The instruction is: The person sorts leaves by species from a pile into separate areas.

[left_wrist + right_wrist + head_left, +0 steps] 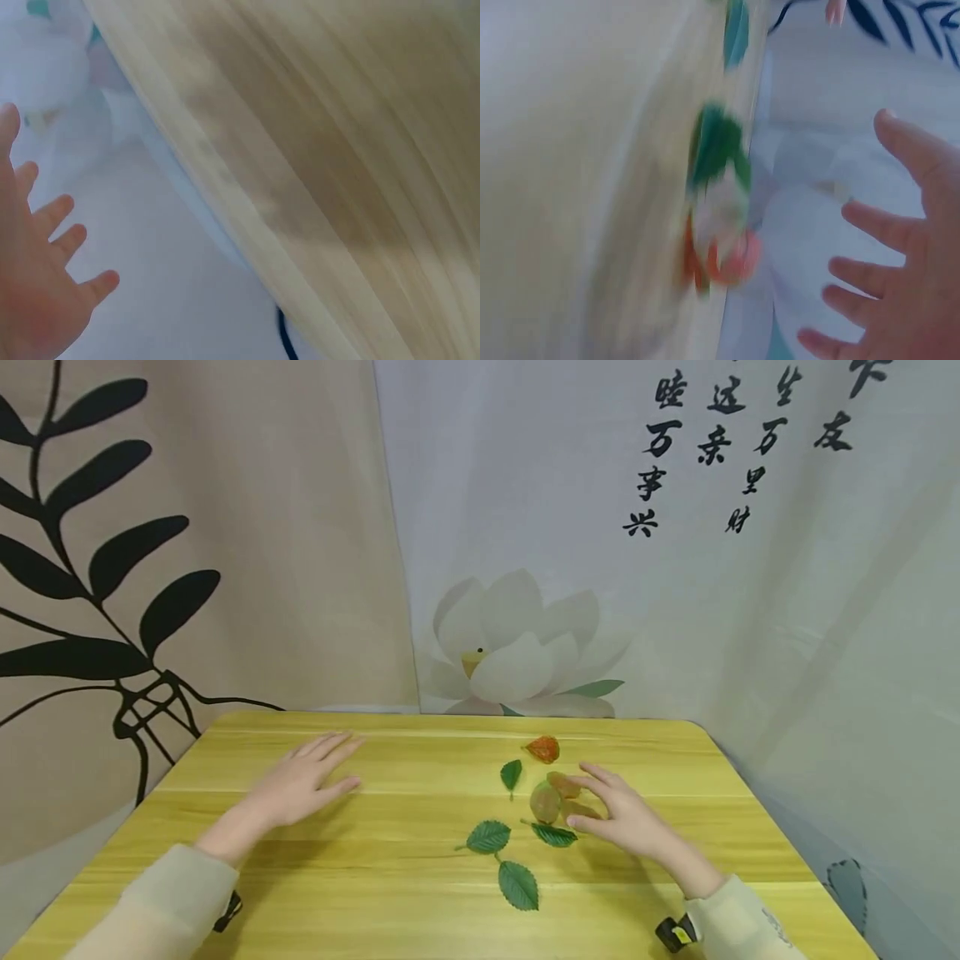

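My left hand (300, 783) hovers over the left part of the wooden table (420, 918), fingers spread and holding nothing. My right hand (621, 810) is beside a round greenish-brown piece (545, 803) with orange-brown pieces (564, 785) against it. Its fingertips overlap the orange-brown pieces in the head view, while in the right wrist view the fingers (877, 225) are spread apart from the blurred cluster (720, 210). Just below the round piece is a green leaf (554, 836). An orange-red lantern-shaped pod (544, 749) lies farther back.
A small green leaf (512, 774) lies left of the round piece. Two larger serrated leaves, one upper (488, 837) and one lower (518, 886), lie nearer the front. Behind the table hangs a printed curtain (525, 485) with a lotus and black characters.
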Motion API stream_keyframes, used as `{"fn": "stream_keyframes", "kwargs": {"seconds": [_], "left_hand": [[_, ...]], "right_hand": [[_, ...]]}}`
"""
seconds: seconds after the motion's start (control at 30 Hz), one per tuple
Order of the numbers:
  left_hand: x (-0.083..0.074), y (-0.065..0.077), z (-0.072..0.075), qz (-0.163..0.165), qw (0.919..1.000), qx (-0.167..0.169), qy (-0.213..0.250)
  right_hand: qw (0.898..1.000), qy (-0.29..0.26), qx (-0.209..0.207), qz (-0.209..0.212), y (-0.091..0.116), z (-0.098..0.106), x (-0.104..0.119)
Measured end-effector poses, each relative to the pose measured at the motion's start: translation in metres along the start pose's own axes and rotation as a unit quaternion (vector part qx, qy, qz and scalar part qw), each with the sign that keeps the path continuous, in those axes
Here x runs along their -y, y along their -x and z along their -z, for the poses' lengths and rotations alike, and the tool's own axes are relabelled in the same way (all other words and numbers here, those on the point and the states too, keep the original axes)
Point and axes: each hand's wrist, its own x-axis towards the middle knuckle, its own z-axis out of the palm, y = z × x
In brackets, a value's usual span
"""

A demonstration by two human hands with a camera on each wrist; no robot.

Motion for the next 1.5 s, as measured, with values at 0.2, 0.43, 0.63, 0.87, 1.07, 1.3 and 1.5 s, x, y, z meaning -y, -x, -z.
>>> {"fn": "stream_keyframes", "kwargs": {"seconds": [0.2,0.43,0.63,0.87,1.07,1.3,1.5], "left_hand": [[-0.041,-0.015,-0.014,-0.072,0.9969,0.008,0.030],[-0.080,-0.030,-0.034,-0.127,0.9853,0.058,0.099],[-0.105,-0.044,-0.049,-0.152,0.9692,0.091,0.171],[-0.122,-0.064,-0.061,-0.148,0.9492,0.126,0.248],[-0.127,-0.080,-0.069,-0.138,0.9360,0.136,0.294],[-0.129,-0.091,-0.075,-0.131,0.9345,0.164,0.288],[-0.132,-0.096,-0.084,-0.131,0.9300,0.189,0.287]], "right_hand": [[0.991,-0.101,0.072,0.044,0.000,-0.020,0.024],[0.967,-0.196,0.153,0.057,-0.005,-0.038,0.029],[0.931,-0.282,0.231,0.026,-0.010,-0.052,0.023],[0.899,-0.339,0.277,0.015,-0.013,-0.061,0.015],[0.902,-0.332,0.277,0.016,-0.017,-0.064,0.012],[0.909,-0.303,0.285,0.037,-0.021,-0.063,0.013],[0.907,-0.308,0.284,0.042,-0.022,-0.064,0.017]]}}
